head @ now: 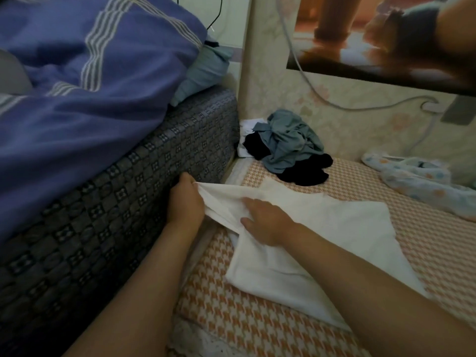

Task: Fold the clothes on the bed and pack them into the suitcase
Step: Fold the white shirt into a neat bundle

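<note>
Blue striped quilt (77, 112) heaped high at left, over dark patterned mattress (154, 176); poster (386, 34) on wall, grey cable (368, 108) looping below to socket (430, 106).

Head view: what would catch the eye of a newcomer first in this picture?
First the white garment, spread on the orange-checked sheet: the left hand pinches its edge and the right hand presses flat on it. Behind it lies an unfolded pile of grey-blue and black clothes. A blue striped quilt fills the upper left.

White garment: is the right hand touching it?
Touching. The head view shows the right hand resting flat on the white garment, with no gap between them.
</note>
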The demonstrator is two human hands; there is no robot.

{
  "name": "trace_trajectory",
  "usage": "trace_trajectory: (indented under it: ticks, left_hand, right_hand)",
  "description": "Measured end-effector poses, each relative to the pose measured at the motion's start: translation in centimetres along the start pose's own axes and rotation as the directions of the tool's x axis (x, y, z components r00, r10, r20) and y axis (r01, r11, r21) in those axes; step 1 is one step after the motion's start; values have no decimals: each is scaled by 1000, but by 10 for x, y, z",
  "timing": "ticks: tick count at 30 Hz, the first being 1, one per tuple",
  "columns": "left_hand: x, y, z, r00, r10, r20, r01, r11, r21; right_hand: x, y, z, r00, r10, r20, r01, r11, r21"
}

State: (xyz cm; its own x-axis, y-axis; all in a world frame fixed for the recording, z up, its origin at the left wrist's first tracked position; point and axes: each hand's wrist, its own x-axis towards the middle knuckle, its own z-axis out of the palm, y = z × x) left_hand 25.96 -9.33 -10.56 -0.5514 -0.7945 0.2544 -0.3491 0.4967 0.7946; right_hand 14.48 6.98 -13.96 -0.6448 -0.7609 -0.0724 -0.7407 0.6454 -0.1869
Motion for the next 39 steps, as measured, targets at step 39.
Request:
trace_trajectory:
  ticks: [39]
  left_hand:
    - [-20, 48, 9, 878, 287, 382, -127, 911, -392]
  right_hand:
    - [36, -3, -77, 852, -324, -411, 330, 942, -58]
